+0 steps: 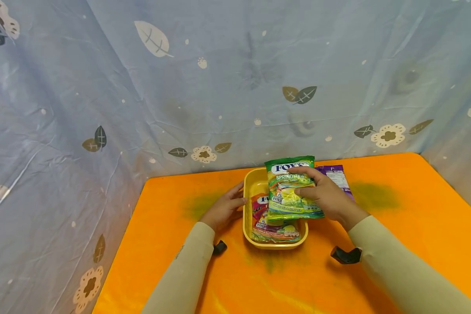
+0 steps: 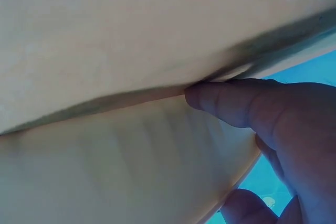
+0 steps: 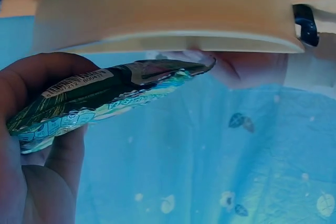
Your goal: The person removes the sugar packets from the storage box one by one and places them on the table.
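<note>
Head cam: up high, faces fwd + down, widest & farthest; gets worktop (image 1: 416,244), tub (image 1: 274,246), curtain (image 1: 235,87). L wrist cam: v. close on tub's wall w/ L fingers (image 2: 223,99), curtain only at R edge. R wrist cam: close, beside tub, upside down (tub up top, curtain below), packet (image 1: 286,195) near edge-on. Tub + curtain in all 3; packet shared head/R wrist.

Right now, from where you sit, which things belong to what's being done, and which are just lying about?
In use:
- green packet, held by the right hand
- yellow tray, the left hand against its side
- red packet, inside it

Just about:
- purple packet, possibly involved too
- orange tabletop
- patterned curtain
</note>
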A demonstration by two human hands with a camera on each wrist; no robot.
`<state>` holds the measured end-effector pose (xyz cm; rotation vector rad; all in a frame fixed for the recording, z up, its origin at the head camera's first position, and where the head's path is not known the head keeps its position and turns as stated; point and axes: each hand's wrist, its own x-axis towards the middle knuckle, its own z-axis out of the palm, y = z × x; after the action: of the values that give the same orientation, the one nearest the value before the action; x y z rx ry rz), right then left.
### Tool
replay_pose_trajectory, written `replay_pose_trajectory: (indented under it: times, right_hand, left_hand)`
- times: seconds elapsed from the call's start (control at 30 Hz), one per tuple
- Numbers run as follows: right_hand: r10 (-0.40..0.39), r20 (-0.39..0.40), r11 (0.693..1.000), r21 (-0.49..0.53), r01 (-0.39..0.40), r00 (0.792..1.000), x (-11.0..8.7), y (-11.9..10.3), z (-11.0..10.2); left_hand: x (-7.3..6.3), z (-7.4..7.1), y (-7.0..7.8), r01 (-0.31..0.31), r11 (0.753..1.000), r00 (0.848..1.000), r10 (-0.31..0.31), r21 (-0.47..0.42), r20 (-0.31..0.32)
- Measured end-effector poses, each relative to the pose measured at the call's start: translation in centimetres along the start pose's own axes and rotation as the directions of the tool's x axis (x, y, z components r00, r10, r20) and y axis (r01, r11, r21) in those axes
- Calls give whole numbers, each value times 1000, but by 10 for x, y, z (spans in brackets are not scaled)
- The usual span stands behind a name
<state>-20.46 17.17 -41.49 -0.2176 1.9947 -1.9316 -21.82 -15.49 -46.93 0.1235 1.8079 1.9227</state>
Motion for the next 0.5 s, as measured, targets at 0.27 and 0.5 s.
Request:
replay_pose_trajectory:
  times: [0.27,0.5]
  right_hand:
    - [-23,-13,1000,2,23,1000,-5,2,-23]
    - [-23,-26,999,24,24,999,-8,1,-45]
  left_hand:
    - [1,2,0,-5,1000,1000,5,1,1]
    - [4,0,-2,1,1000,1000,-1,-3,-10]
